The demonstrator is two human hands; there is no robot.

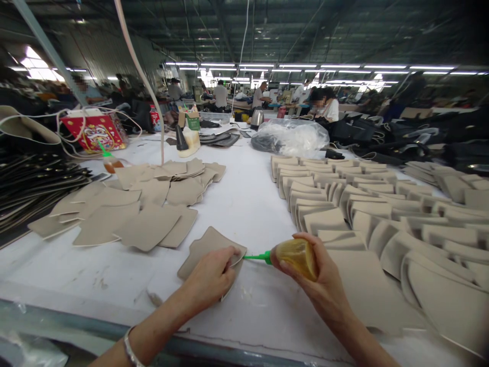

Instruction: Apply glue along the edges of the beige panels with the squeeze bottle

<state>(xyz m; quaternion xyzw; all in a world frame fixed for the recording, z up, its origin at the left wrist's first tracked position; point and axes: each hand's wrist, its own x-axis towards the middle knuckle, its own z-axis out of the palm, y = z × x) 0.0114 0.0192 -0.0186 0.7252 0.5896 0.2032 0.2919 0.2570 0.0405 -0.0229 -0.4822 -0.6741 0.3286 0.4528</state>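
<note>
Beige and thin, one piece (206, 250) lies near the front edge of the white table (248, 199), its right corner gripped by the left hand (216, 272). Apart from it, the right hand (319, 267) is wrapped around a tilted bottle (292, 257) of amber liquid, whose green nozzle (257, 257) points at that corner. Flat pieces (148, 224) overlap toward the table's left edge; curved pieces (382, 204) stand in rows toward the right.

There are two green-tipped bottles (294, 257) (111, 164), one kettle (257, 120), one bracelet (131, 349).
</note>
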